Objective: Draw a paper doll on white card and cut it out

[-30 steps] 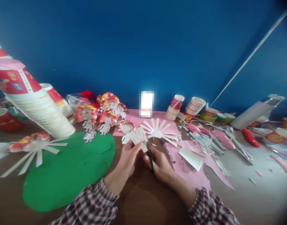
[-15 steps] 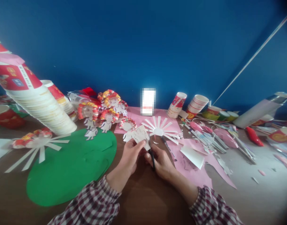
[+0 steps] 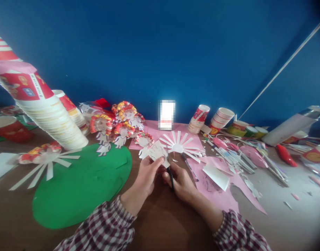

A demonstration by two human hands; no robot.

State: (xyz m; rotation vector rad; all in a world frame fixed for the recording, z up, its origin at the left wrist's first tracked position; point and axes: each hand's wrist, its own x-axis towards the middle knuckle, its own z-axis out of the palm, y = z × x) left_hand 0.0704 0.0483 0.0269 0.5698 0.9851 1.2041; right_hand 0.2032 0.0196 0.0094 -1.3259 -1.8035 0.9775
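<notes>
Head view: near edge of worktop.
Left hand: fingers pinching white paper cutout, raised for cutting.
Right hand: fingers closed around black scissors, blades at cutout.

Left hand pinching a small white paper cut-out, edge between thumb and fingers. Right hand closed around black-handled scissors, blades up at the cut-out's right edge (whether biting the paper, too blurred to tell). Just behind, a white paper-cup sunburst on pink paper sheet. To the left, a green paper oval flat on brown wooden table. Leaning stack of red-and-white paper cups far left.
</notes>
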